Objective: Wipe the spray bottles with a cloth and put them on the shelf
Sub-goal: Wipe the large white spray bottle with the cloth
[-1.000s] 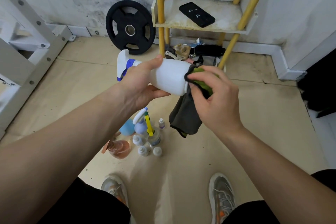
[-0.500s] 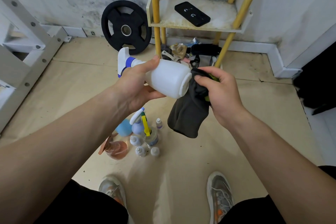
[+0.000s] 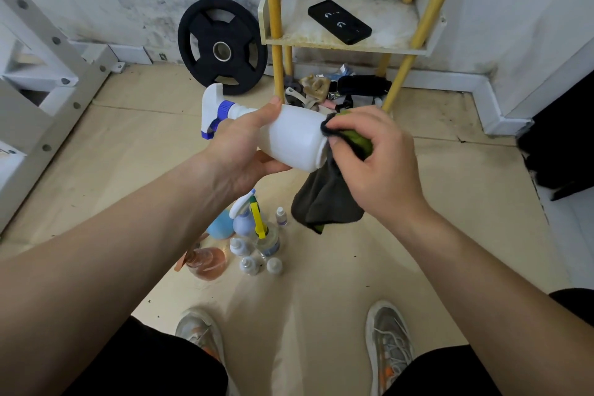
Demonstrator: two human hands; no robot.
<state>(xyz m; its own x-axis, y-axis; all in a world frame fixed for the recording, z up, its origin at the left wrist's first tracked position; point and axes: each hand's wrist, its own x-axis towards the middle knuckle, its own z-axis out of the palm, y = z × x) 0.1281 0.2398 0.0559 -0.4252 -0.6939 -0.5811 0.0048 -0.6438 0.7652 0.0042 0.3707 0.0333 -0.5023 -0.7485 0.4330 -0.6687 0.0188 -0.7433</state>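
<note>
Head view: white bottle [image 3: 295, 138] lies sideways in mid-air, contents hidden. Left hand [image 3: 238, 154] grips its shoulder; right hand [image 3: 379, 167] pinches the cloth [image 3: 324, 202] against its base. Floor bottles [image 3: 254, 235] stand below, one [image 3: 205, 262] holding pink liquid. Shelf [image 3: 395, 22] carries a phone [image 3: 339, 21].

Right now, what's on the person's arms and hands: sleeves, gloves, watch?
Left hand and right hand are ungloved; no ring, watch or band visible. Left forearm and right forearm are bare to the frame edge, no sleeve in view.
</note>
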